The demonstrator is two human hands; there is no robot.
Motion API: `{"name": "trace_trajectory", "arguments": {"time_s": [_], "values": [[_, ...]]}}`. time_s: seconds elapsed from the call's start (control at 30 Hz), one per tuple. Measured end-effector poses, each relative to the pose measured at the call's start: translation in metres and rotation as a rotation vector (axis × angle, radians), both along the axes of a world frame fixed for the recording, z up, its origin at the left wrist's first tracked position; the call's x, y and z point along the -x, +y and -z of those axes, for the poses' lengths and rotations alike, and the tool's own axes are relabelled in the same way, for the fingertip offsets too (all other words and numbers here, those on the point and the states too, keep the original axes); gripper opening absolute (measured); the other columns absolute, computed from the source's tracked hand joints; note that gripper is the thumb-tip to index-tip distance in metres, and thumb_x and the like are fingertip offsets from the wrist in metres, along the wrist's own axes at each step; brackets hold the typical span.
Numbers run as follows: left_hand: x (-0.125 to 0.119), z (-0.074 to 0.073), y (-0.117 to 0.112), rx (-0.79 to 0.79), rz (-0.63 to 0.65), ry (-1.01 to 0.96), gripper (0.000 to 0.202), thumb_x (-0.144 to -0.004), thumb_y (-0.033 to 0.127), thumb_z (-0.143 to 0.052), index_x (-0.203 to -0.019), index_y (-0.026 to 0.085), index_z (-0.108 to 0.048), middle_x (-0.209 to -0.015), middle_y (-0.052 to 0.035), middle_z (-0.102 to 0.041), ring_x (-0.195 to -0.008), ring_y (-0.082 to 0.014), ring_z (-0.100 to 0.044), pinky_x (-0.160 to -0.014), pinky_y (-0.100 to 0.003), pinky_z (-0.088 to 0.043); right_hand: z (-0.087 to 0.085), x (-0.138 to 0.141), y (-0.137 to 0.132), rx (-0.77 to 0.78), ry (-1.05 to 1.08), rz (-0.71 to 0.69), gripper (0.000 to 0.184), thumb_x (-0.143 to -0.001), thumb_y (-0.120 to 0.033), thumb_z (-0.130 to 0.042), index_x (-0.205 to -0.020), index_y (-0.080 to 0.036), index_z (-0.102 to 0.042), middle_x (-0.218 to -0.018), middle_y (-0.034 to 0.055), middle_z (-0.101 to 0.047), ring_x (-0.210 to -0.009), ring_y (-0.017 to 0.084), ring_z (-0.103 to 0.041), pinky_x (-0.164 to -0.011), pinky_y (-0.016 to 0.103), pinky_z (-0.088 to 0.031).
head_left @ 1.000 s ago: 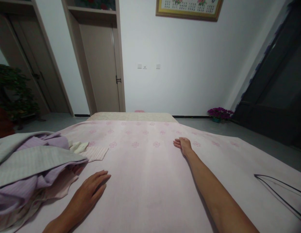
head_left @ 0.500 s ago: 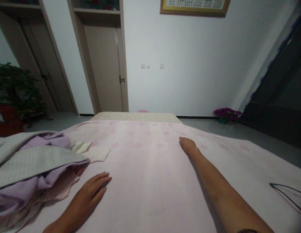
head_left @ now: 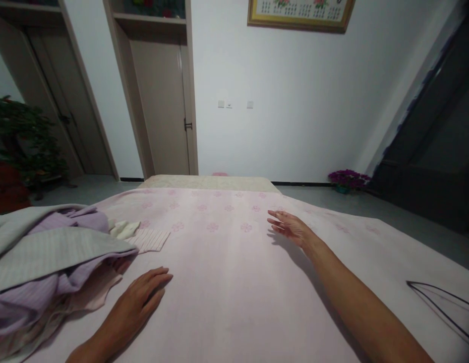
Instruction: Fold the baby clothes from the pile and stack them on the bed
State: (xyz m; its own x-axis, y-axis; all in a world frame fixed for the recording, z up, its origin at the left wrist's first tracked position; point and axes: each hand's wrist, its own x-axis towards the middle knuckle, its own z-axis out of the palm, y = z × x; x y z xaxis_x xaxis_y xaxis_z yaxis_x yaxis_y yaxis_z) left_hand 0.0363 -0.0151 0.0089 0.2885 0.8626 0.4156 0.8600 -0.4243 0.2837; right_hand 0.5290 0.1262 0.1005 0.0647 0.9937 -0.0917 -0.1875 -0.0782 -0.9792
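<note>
A pale pink sheet point(head_left: 227, 282) with rows of pink flowers covers the surface before me. My left hand point(head_left: 138, 305) rests flat on it at the lower left, fingers stretched out and holding nothing. Beside that hand lies a heap of clothes point(head_left: 68, 254) in grey, lilac and pink. A striped cloth piece point(head_left: 149, 239) and a small cream cloth point(head_left: 124, 229) stick out at the heap's right side. Further out on the right, my right hand point(head_left: 289, 227) hovers over the sheet with its fingers apart. Its shadow falls on the fabric, and nothing is in it.
A thin black cord or wire loop point(head_left: 438, 297) lies at the right. Past the sheet's far edge is a beige surface point(head_left: 212, 182). Purple flowers point(head_left: 348, 179) stand on the floor near the wall, and a leafy plant point(head_left: 22, 141) is at the left.
My right hand has lifted off the sheet, shifted slightly left, and spread its fingers. My left hand and the clothes heap stay in place; the view has tilted slightly.
</note>
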Motion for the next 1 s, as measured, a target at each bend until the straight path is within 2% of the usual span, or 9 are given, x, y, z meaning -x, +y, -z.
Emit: {"name": "trace_trajectory", "arguments": {"time_s": [0.2,0.3,0.37,0.47,0.6,0.7,0.87,0.93,1.0], "values": [[-0.002,-0.006,-0.005,-0.003,0.015,-0.05,0.033,-0.095,0.04,-0.053,-0.122,0.033,-0.071,-0.133,-0.0034,-0.067,-0.124,-0.0251,-0.063,-0.107,-0.045,-0.052,-0.013,0.051,-0.058,0.006,0.098,-0.168,0.015,-0.091,-0.031,-0.065,-0.102,-0.024,-0.072,-0.144,0.0084,-0.058,-0.118,0.022,-0.064,-0.093,0.035,-0.058],[-0.013,-0.013,-0.009,-0.043,0.003,-0.191,0.032,-0.095,0.043,-0.053,-0.117,0.03,-0.072,-0.128,-0.0061,-0.069,-0.121,-0.0267,-0.064,-0.106,-0.048,-0.052,-0.013,0.076,-0.086,0.011,0.19,-0.246,0.019,-0.086,-0.035,-0.071,-0.103,-0.026,-0.074,-0.142,0.0064,-0.06,-0.121,0.026,-0.062,-0.098,0.043,-0.055],[-0.031,-0.022,-0.013,-0.008,-0.005,-0.353,0.031,-0.096,0.045,-0.051,-0.109,0.027,-0.073,-0.119,-0.0078,-0.071,-0.114,-0.0263,-0.066,-0.101,-0.047,-0.055,-0.012,0.094,-0.104,0.018,0.231,-0.292,0.023,-0.083,-0.038,-0.075,-0.103,-0.028,-0.075,-0.142,0.0049,-0.06,-0.124,0.028,-0.06,-0.1,0.047,-0.052],[-0.072,-0.041,-0.018,0.127,0.028,-0.556,0.033,-0.097,0.046,-0.051,-0.103,0.024,-0.074,-0.111,-0.0095,-0.07,-0.108,-0.0253,-0.068,-0.095,-0.045,-0.056,-0.009,0.121,-0.13,0.038,0.254,-0.348,0.031,-0.079,-0.041,-0.078,-0.107,-0.029,-0.075,-0.147,0.0038,-0.055,-0.127,0.028,-0.057,-0.104,0.047,-0.048],[-0.125,-0.067,-0.019,0.206,0.081,-0.653,0.036,-0.093,0.048,-0.058,-0.111,0.022,-0.074,-0.113,-0.0118,-0.069,-0.108,-0.0249,-0.066,-0.099,-0.047,-0.052,-0.003,0.149,-0.155,0.032,0.269,-0.388,0.037,-0.078,-0.047,-0.079,-0.11,-0.03,-0.075,-0.15,0.0049,-0.052,-0.13,0.028,-0.054,-0.106,0.045,-0.046],[-0.148,-0.073,-0.014,0.262,0.068,-0.725,0.037,-0.089,0.05,-0.063,-0.105,0.019,-0.076,-0.107,-0.0125,-0.071,-0.1,-0.0238,-0.067,-0.094,-0.043,-0.054,0.0,0.162,-0.164,0.009,0.249,-0.405,0.041,-0.078,-0.052,-0.078,-0.112,-0.03,-0.075,-0.146,0.0064,-0.055,-0.133,0.028,-0.05,-0.107,0.044,-0.044],[-0.153,-0.06,-0.009,0.285,0.013,-0.757,0.041,-0.09,0.051,-0.06,-0.089,0.014,-0.076,-0.092,-0.012,-0.074,-0.088,-0.0223,-0.07,-0.083,-0.039,-0.056,0.009,0.168,-0.168,-0.013,0.205,-0.405,0.044,-0.08,-0.053,-0.075,-0.117,-0.028,-0.073,-0.146,0.0067,-0.055,-0.134,0.025,-0.049,-0.106,0.039,-0.045],[-0.144,-0.059,-0.012,0.271,-0.003,-0.695,0.044,-0.091,0.053,-0.055,-0.086,0.014,-0.075,-0.09,-0.0122,-0.075,-0.087,-0.0223,-0.071,-0.08,-0.037,-0.057,0.017,0.165,-0.167,-0.033,0.154,-0.348,0.043,-0.082,-0.052,-0.073,-0.117,-0.028,-0.073,-0.144,0.007,-0.056,-0.132,0.024,-0.052,-0.1,0.035,-0.049],[-0.126,-0.065,-0.019,0.267,-0.001,-0.656,0.041,-0.09,0.054,-0.055,-0.083,0.018,-0.075,-0.088,-0.0097,-0.076,-0.085,-0.0221,-0.072,-0.077,-0.036,-0.057,0.027,0.158,-0.165,-0.033,0.106,-0.24,0.041,-0.081,-0.05,-0.073,-0.114,-0.026,-0.073,-0.133,0.0087,-0.063,-0.124,0.023,-0.058,-0.09,0.031,-0.053]]}}
